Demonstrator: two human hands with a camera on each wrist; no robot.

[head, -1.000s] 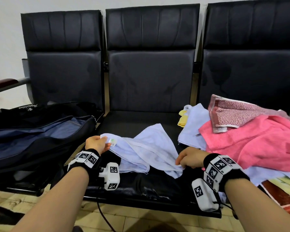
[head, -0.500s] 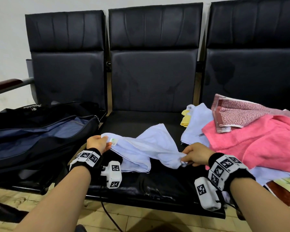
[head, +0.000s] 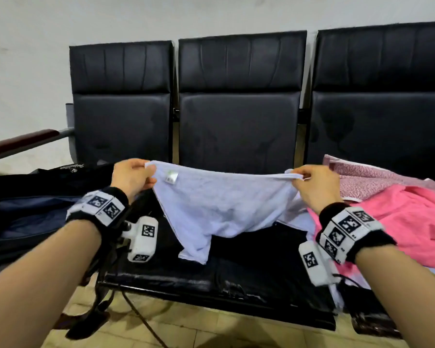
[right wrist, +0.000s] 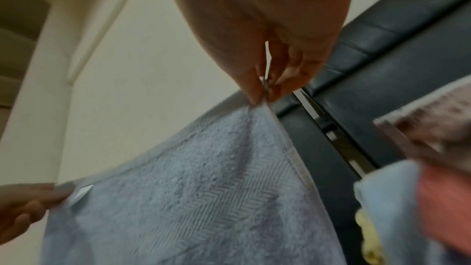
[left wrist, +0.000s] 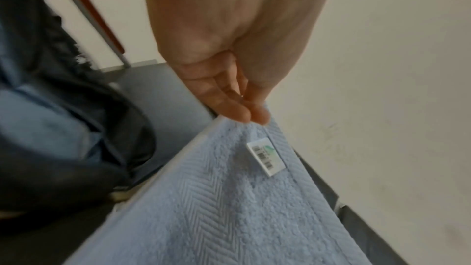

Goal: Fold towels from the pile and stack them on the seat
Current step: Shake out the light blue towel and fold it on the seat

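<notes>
The fingertips (left wrist: 244, 112) of the left hand (head: 132, 178) are pressed together on one top corner of the light blue towel (head: 221, 204), next to a small white label (left wrist: 265, 156) with a barcode. The right hand (head: 314, 189) pinches the other top corner between thumb and fingers (right wrist: 254, 88); the right wrist view is blurred, so I cannot tell which fingers exactly. Between the two hands the top edge of the towel is stretched and sags a little in the middle. The cloth hangs down in front of the middle seat (head: 211, 280) of a black bench, and its lowest tip seems to reach the seat cushion. To the right, on the next seat, lies the pile (head: 399, 212): a pink towel on top, a patterned red and white one behind it, a light blue one and something yellow at its left edge. To the left, a dark blue bag (head: 28, 217) lies open on the seat. Both wrists wear black bands with white marker tags.
</notes>
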